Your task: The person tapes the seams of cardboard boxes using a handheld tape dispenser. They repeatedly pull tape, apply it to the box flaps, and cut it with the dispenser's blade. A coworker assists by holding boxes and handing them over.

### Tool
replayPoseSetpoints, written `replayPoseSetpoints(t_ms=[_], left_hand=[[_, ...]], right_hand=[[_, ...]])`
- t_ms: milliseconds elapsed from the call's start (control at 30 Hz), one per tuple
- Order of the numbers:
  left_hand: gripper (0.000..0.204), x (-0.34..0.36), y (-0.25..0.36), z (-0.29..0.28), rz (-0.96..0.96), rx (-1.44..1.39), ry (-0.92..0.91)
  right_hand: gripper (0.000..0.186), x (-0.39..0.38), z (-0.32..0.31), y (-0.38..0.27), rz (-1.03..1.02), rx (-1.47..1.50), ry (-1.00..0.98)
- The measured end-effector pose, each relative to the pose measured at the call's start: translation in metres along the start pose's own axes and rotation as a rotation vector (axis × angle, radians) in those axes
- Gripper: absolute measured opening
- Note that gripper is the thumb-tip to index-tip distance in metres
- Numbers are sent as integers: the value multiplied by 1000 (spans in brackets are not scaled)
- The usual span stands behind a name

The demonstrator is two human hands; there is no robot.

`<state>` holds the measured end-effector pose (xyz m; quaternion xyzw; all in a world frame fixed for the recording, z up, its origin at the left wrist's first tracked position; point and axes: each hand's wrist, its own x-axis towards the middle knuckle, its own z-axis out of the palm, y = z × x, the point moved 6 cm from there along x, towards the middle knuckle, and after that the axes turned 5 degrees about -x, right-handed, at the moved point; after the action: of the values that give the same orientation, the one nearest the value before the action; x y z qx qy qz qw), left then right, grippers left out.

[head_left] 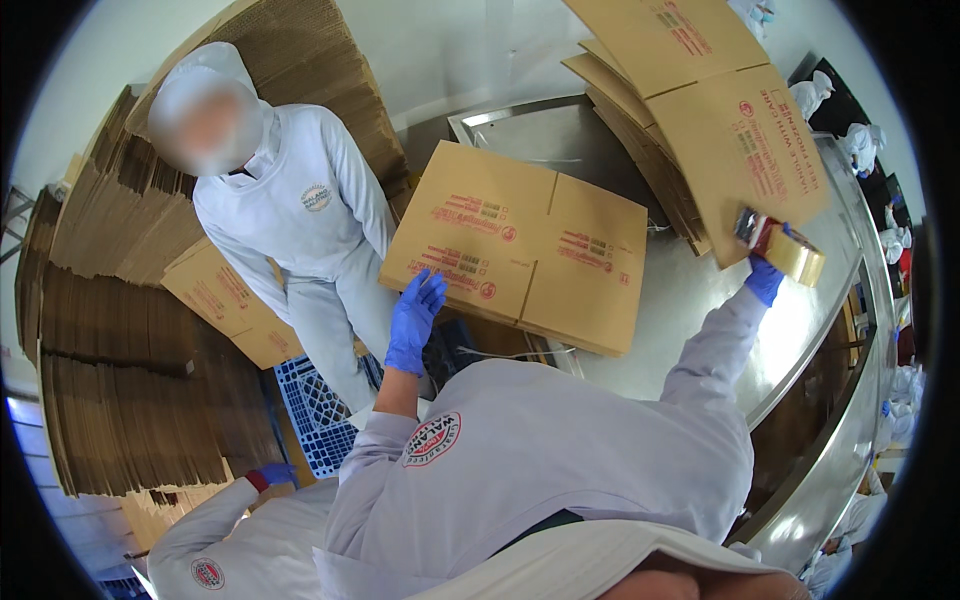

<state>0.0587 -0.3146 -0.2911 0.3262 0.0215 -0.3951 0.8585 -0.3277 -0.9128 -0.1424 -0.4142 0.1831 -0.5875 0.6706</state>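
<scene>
Flattened cardboard boxes (pixel 590 290) with red print lie stacked on the steel table in front of me. My left hand (pixel 417 312), in a blue glove, is open at the near left edge of this stack, its fingers stretched over the top sheet. Whether it presses on the cardboard I cannot tell. Over on the right, my right hand (pixel 764 277), also gloved in blue, is closed on a tape dispenser (pixel 785 252) with a roll of tan tape. The dispenser is in front of a second pile of flattened boxes (pixel 755 150), whose lower corner is close by.
A co-worker (pixel 310 200) in white stands left of the table, before tall stacks of folded cardboard (pixel 130 400). Another person's sleeve (pixel 205 525) shows at lower left. A blue plastic pallet (pixel 305 405) is on the floor. The steel table (pixel 700 335) curves along the right.
</scene>
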Motion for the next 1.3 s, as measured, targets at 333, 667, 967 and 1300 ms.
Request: replayPoseSetpoints(t_ms=[333,667,967,1300], left_hand=[[25,-25,-11,-37,108,265,416],[61,7,-79,99,442,1767,-482],[86,23,-122,95,342,2169,-680],[82,27,-132,86,434,2333,-639]], right_hand=[[30,-80,34,-53,-553,-745,428],[21,-163,171,152,7,-635,-299],[13,-167,146,263,-34,-351,-393],[18,-213,129,255,382,-424,-305]])
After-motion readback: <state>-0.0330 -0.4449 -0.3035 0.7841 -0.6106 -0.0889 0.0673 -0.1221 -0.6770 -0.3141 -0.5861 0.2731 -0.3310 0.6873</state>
